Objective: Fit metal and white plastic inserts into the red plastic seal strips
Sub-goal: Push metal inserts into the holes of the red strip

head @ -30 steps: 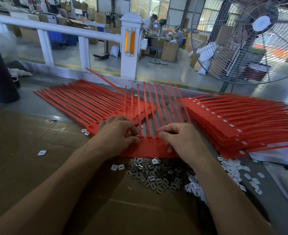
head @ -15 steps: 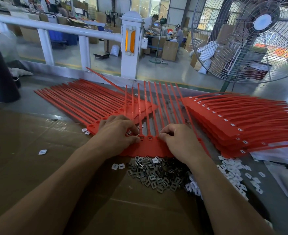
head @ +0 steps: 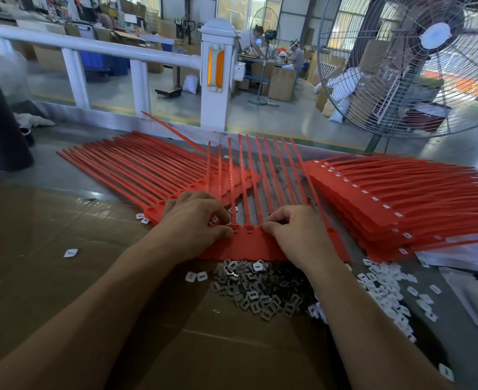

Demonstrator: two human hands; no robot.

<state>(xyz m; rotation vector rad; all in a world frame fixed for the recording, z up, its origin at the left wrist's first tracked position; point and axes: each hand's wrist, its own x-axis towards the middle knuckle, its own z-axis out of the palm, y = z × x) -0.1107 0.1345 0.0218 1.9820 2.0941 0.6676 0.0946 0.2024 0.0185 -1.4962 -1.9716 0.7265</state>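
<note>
Both hands work the strip's socket row.
Left hand (head: pixel 195 220) and right hand (head: pixel 294 232), fingers curled, pinch the red seal strip (head: pixel 246 243) mid-tabletop; best to press inserts squarely.

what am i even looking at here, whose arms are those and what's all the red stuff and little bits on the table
There is no machine here: the picture comes from a camera worn on a person's head, looking down at their own arms. The left hand and right hand pinch at the sockets of a sheet of joined red seal strips lying in front of them; what sits under the fingertips is hidden. Nearer the person lie a pile of grey metal inserts and, to the right, white plastic inserts. More red strips are stacked at left and at right. A large fan stands behind.
</note>
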